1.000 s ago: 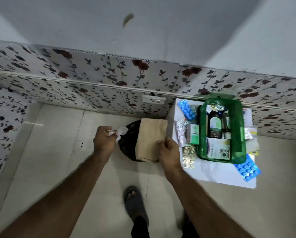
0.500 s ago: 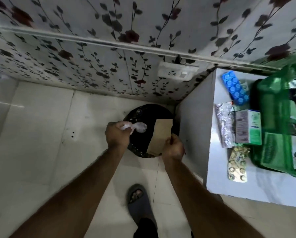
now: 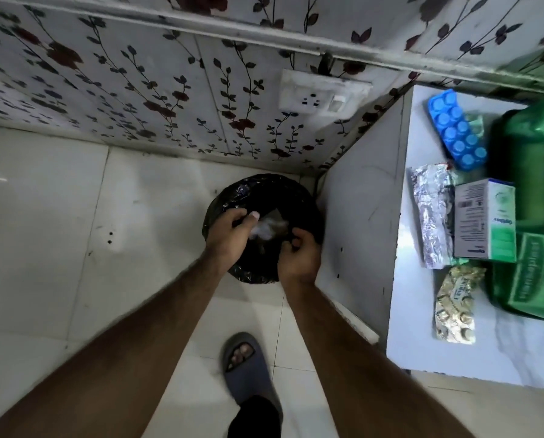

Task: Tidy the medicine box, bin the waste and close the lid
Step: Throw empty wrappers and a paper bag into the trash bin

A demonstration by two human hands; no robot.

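A round bin lined with a black bag (image 3: 261,189) stands on the floor by the table's side. My left hand (image 3: 228,237) and my right hand (image 3: 299,259) hover over its mouth, fingers loosely spread, nothing gripped. Between them a crumpled white wrapper (image 3: 264,229) and a brown paper bag (image 3: 277,216) lie loose inside the bin. The green medicine box (image 3: 532,147) stands with its lid up on the white table (image 3: 453,358), partly cut off at the right edge. Beside it lie a blue blister pack (image 3: 457,134), a silver strip (image 3: 431,216), a white-green carton (image 3: 485,219) and a gold blister strip (image 3: 457,301).
A flowered wall with a white socket (image 3: 321,96) runs behind the bin. The table's side panel (image 3: 362,222) stands right next to the bin. My foot in a grey sandal (image 3: 245,365) rests on the white floor tiles just below the bin.
Both hands moved lower over the bin and let go. The white wrapper left my left hand and the brown paper bag left my right hand; both now lie in the bin.
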